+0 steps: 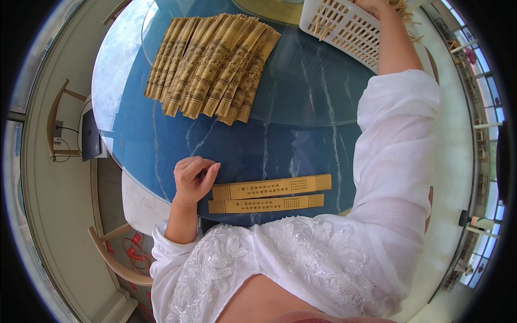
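The left hand [194, 180] is loosely curled, grasping nothing, beside two paper sleeves [269, 195]; the right hand [371, 5] is buried in the far white basket [339, 27], its grip unclear.

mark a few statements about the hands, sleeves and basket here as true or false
1. The right hand reaches into the white basket. True.
2. Two paper sleeves lie side by side near the table edge. True.
3. The left hand holds a wooden stick. False: it holds nothing and rests by the ends of the two sleeves.
4. The fanned pile of sleeves sits inside the basket. False: it lies on the blue table, left of the basket.
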A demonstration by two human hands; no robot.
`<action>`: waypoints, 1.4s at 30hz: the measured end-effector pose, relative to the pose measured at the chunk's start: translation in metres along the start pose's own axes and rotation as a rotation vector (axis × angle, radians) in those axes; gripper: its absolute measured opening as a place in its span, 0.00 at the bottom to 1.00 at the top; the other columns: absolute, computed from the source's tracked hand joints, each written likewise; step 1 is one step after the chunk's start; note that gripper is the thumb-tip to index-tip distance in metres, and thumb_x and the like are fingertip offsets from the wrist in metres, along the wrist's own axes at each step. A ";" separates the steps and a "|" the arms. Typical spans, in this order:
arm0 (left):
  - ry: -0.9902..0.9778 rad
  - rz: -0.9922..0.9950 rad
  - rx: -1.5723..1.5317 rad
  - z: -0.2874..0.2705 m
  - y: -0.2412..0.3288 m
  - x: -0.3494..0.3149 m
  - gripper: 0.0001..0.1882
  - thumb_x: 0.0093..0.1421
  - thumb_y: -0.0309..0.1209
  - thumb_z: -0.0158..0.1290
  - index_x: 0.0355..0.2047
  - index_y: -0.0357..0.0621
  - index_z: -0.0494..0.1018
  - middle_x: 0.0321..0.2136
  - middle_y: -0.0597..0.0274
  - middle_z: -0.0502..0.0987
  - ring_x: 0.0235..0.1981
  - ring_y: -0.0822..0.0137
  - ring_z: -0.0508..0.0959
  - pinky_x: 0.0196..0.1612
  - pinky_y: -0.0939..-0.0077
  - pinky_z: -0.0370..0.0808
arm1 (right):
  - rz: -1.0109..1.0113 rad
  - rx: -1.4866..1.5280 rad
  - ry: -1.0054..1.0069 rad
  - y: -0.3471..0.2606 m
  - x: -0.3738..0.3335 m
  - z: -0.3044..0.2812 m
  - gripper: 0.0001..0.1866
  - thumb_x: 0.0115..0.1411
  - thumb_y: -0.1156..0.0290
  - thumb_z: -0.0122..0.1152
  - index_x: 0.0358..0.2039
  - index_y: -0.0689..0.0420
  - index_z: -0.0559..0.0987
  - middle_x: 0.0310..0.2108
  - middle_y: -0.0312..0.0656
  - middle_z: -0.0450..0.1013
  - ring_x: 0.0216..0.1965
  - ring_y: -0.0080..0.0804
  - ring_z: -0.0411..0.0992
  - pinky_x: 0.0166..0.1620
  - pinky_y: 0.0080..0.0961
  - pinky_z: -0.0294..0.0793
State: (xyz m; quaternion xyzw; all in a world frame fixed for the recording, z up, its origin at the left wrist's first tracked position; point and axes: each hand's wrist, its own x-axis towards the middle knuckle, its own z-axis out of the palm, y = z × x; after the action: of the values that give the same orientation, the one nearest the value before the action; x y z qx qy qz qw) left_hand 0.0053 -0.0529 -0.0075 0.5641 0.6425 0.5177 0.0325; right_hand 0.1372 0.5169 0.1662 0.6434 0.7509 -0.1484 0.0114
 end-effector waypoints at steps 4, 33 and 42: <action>-0.017 0.020 -0.017 0.004 -0.004 0.005 0.07 0.52 0.21 0.63 0.20 0.39 0.76 0.11 0.63 0.67 0.11 0.69 0.67 0.17 0.76 0.60 | -0.027 -0.012 0.549 0.029 0.026 -0.007 0.23 0.60 0.61 0.61 0.52 0.60 0.76 0.47 0.53 0.77 0.48 0.43 0.76 0.49 0.42 0.75; -0.531 -0.696 -0.829 0.031 0.093 -0.032 0.17 0.65 0.24 0.56 0.51 0.26 0.73 0.40 0.52 0.81 0.40 0.67 0.83 0.45 0.76 0.82 | -0.664 1.262 -0.468 0.083 -0.420 0.185 0.08 0.67 0.68 0.59 0.38 0.59 0.74 0.27 0.35 0.72 0.24 0.19 0.72 0.29 0.17 0.74; -0.572 -0.714 -0.854 0.032 0.100 -0.065 0.11 0.64 0.23 0.56 0.45 0.29 0.75 0.37 0.57 0.81 0.38 0.70 0.82 0.45 0.77 0.81 | -0.758 1.236 -0.436 0.104 -0.452 0.195 0.05 0.68 0.73 0.56 0.41 0.62 0.73 0.30 0.35 0.72 0.26 0.18 0.72 0.31 0.16 0.74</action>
State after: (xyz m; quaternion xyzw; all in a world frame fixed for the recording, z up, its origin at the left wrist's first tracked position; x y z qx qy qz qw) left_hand 0.1177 -0.0992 0.0125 0.3680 0.4936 0.5144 0.5970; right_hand 0.2817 0.0485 0.0520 0.1868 0.6817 -0.6598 -0.2550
